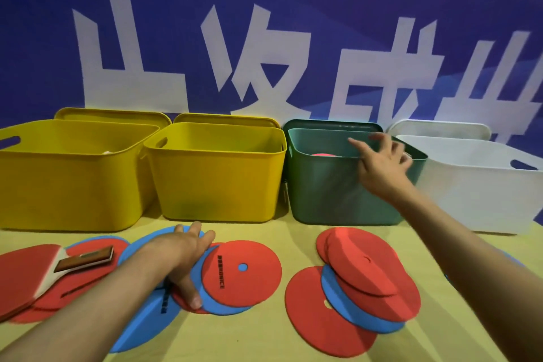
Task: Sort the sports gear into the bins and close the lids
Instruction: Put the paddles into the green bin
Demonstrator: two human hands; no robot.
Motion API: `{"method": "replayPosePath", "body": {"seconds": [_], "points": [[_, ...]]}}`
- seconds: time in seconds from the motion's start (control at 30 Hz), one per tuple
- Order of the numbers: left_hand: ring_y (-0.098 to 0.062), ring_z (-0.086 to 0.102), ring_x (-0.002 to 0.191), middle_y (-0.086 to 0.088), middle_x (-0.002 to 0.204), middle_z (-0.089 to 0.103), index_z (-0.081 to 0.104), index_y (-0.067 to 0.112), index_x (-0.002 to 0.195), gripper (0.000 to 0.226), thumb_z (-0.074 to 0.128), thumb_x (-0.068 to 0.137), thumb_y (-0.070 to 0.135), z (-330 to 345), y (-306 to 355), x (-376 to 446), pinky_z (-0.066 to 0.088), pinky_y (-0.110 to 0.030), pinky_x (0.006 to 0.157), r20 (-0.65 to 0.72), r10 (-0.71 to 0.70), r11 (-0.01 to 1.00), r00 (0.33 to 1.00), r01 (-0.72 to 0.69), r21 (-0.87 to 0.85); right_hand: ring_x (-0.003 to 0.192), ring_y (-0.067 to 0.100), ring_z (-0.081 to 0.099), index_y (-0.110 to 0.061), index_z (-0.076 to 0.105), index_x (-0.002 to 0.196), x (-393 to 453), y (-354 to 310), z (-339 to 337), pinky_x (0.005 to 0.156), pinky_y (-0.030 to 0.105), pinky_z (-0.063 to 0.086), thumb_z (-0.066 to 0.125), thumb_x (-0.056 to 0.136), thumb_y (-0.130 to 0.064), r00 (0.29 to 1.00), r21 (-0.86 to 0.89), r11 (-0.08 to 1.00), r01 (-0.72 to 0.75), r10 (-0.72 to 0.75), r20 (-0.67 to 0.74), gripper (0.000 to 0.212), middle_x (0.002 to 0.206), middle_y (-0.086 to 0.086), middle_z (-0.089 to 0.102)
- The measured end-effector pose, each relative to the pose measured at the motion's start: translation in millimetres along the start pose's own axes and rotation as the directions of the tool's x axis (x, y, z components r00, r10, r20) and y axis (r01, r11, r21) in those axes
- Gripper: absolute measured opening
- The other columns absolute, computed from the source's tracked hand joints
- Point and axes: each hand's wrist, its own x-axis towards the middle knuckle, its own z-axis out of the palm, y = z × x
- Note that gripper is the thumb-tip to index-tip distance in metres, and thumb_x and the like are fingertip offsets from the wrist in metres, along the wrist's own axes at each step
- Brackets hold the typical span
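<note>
- Flat round red and blue foam discs lie scattered on the yellow-covered desk [264, 335] in front of a row of four plastic bins.
- One pile near the left holds a red disc with a blue centre dot [242, 273] overlapping a large blue disc [141, 329] and other red ones.
- The left hand [188, 261] rests palm down on that pile, fingers spread and fairly straight across the blue and red discs, thumb on the edge of a red one; it grips nothing.
- A second pile to the right stacks a tilted red disc [364, 264] on a blue disc [352, 311] and a broad red disc [323, 323] at the bottom.
- At the far left a red table-tennis paddle with a wooden handle [85, 258] lies across more red discs.
- The right hand [382, 161] is raised at the front rim of the dark green bin [323, 197], fingers spread loosely apart and holding nothing; it is motion-blurred.
- Inside the green bin a red disc edge [323, 155] shows.
- Left of it stand two yellow bins, the nearer [217, 185] and the far-left one [73, 185]; a white bin [476, 200] stands at the right.
- All four bins are open, each with its matching lid propped behind it.
- A blue banner with large white characters [264, 53] hangs behind.
</note>
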Motion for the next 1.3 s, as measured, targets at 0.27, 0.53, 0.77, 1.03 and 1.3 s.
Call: {"method": "replayPosePath", "body": {"seconds": [0.27, 0.53, 0.77, 1.03, 1.3], "points": [[-0.04, 0.027, 0.147, -0.008, 0.161, 0.021, 0.023, 0.025, 0.152, 0.124, 0.086, 0.056, 0.072, 5, -5, -16, 0.038, -0.05, 0.111, -0.091, 0.043, 0.997, 0.995, -0.049, -0.061, 0.137, 0.031, 0.021, -0.044, 0.036, 0.151, -77, -93, 21, 0.106, 0.057, 0.026, 0.048, 0.098, -0.027, 0.928, 0.082, 0.933, 0.35, -0.357, 0.107, 0.057, 0.152, 0.003, 0.024], [-0.02, 0.04, 0.136, 0.007, 0.142, 0.042, 0.039, 0.036, 0.149, 0.088, 0.066, 0.077, 0.079, 50, -57, -73, 0.044, -0.039, 0.104, -0.338, 0.102, 0.972, 0.935, -0.166, -0.164, 0.136, 0.032, 0.025, -0.041, 0.031, 0.154, -112, -192, 50, 0.102, 0.055, 0.035, 0.048, 0.1, -0.037, 0.793, 0.11, 0.826, 0.553, -0.562, 0.236, 0.057, 0.153, 0.004, 0.024], [-0.02, 0.042, 0.134, 0.005, 0.144, 0.04, 0.02, 0.052, 0.154, 0.096, 0.069, 0.076, 0.076, 97, -161, -140, 0.041, -0.039, 0.109, -0.335, -0.05, 0.975, 0.941, -0.027, -0.222, 0.136, 0.034, 0.027, -0.037, 0.029, 0.155, -141, -315, 82, 0.103, 0.056, 0.033, 0.051, 0.099, -0.051, 0.688, 0.157, 0.744, 0.649, -0.663, 0.297, 0.062, 0.153, 0.007, 0.028], [-0.028, 0.036, 0.142, 0.001, 0.155, 0.03, 0.019, 0.047, 0.155, 0.097, 0.07, 0.077, 0.074, 138, -183, -171, 0.042, -0.046, 0.111, -0.198, -0.144, 0.969, 0.97, 0.097, -0.229, 0.14, 0.037, 0.034, -0.033, 0.022, 0.16, -181, -402, 116, 0.109, 0.065, 0.031, 0.048, 0.103, -0.051, 0.567, 0.318, 0.722, 0.614, -0.684, 0.459, 0.065, 0.159, 0.007, 0.036], [-0.03, 0.028, 0.147, 0.002, 0.158, 0.025, 0.023, 0.047, 0.155, 0.09, 0.069, 0.081, 0.07, 134, -177, -172, 0.042, -0.051, 0.111, -0.189, -0.106, 0.978, 0.976, 0.069, -0.195, 0.129, 0.035, 0.04, -0.035, 0.031, 0.156, -186, -411, 126, 0.099, 0.057, 0.037, 0.051, 0.104, -0.04, 0.605, 0.271, 0.722, 0.637, -0.685, 0.406, 0.055, 0.143, 0.01, 0.049]]}}
